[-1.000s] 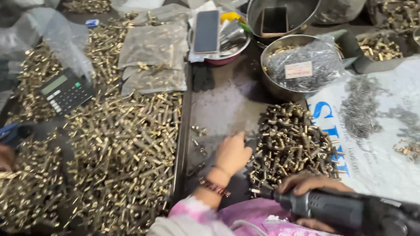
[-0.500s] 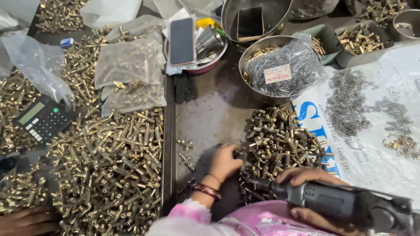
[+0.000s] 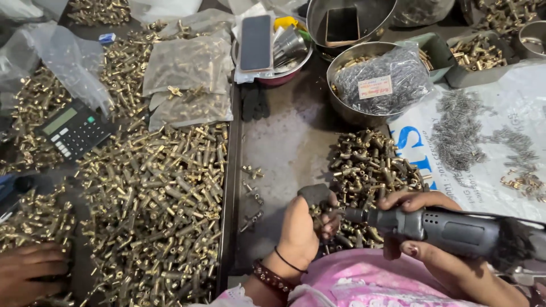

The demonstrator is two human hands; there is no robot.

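Left hand (image 3: 300, 227) is pinching a small brass fitting (image 3: 316, 211), fingers curled tight, beside the loose fitting pile (image 3: 372, 170); being rigid, light and probably slick, it is best gripped by the body. Right hand (image 3: 424, 227) is wrapping a grey power driver (image 3: 438, 226). Behind, a steel bowl (image 3: 348, 111) is holding a bag of screws (image 3: 382, 79).

left hand (image 3: 304, 227): on brass fittings (image 3: 369, 170) | right hand (image 3: 421, 227): grips power tool (image 3: 449, 230)
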